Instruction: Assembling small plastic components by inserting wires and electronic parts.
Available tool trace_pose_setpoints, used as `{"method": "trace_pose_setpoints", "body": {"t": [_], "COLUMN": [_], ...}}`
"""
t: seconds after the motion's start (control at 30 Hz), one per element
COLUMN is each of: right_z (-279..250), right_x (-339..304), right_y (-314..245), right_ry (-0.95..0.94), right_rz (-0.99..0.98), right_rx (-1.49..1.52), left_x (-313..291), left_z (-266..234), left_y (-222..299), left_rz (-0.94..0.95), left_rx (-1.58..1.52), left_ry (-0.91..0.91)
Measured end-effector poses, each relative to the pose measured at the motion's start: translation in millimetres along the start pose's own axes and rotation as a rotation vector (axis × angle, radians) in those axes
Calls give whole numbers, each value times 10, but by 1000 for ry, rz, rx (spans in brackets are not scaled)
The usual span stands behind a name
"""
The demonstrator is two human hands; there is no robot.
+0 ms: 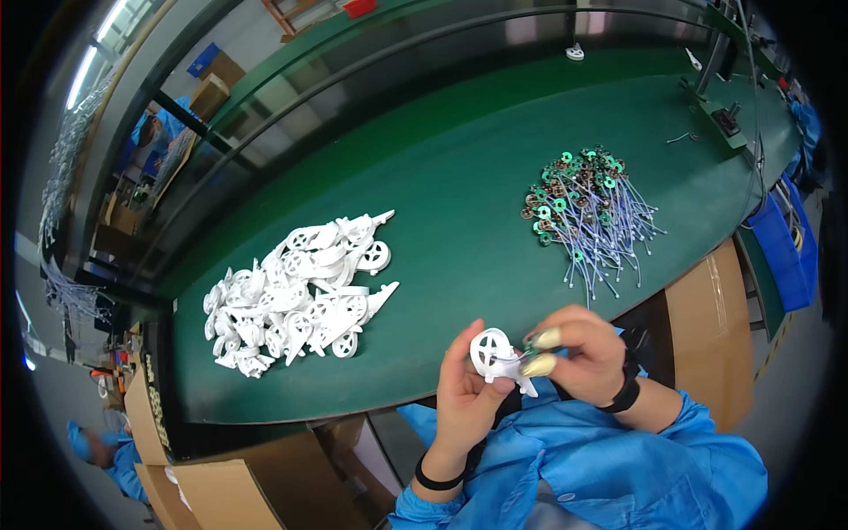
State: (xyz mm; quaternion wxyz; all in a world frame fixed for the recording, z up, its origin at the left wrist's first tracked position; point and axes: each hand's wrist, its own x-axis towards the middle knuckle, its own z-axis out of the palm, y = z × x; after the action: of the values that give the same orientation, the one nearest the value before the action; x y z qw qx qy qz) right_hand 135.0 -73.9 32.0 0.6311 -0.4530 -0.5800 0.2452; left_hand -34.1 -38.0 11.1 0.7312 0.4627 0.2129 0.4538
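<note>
My left hand (465,393) grips a white plastic housing (488,350) with a round, spoked end, just off the table's near edge. Beside it, my right hand (579,353) wears yellowish covers on its fingertips. Those fingers pinch a small green circuit board with thin wires (530,347), held against the housing; part of the board is hidden by the fingers. A heap of similar white housings (300,287) lies to the left on the table. Farther right is a pile of small round green boards with pale violet wires (592,212).
The green table (442,221) curves along a dark metal frame at the back. One white part (575,53) lies at the far edge. A clamp-like fixture (726,121) is at the far right, near a blue bin (786,243). Cardboard boxes (221,495) stand below. Another person (115,455) is at lower left.
</note>
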Motion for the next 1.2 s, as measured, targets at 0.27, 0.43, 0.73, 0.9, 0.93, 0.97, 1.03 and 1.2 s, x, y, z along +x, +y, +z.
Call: {"method": "trace_pose_setpoints", "body": {"t": [0.27, 0.43, 0.73, 0.9, 0.93, 0.97, 1.03, 1.2], "right_z": [93, 136, 170, 191, 210, 200, 190, 132], "right_x": [22, -19, -60, -30, -23, -34, -50, -26], "right_y": [-3, -25, -15, -39, -11, -1, 17, 67], "right_ry": [-120, -122, -110, -75, -22, -13, -40, -15], "right_rz": [0, 172, 237, 248, 241, 244, 126, 25], "right_rx": [-98, 22, 58, 93, 66, 60, -99, -146], "left_x": [-17, -43, -44, -55, -56, -58, -65, -66], "left_z": [136, 170, 158, 178, 195, 206, 214, 235], "left_y": [68, 38, -39, -54, -55, -72, -106, -98], "left_rz": [-30, -47, 105, 66, 47, 42, 36, 43], "left_rx": [87, 94, 482, 453, 442, 438, 333, 393], "left_ry": [-34, -26, 3, 2, 10, 1, 11, -4]}}
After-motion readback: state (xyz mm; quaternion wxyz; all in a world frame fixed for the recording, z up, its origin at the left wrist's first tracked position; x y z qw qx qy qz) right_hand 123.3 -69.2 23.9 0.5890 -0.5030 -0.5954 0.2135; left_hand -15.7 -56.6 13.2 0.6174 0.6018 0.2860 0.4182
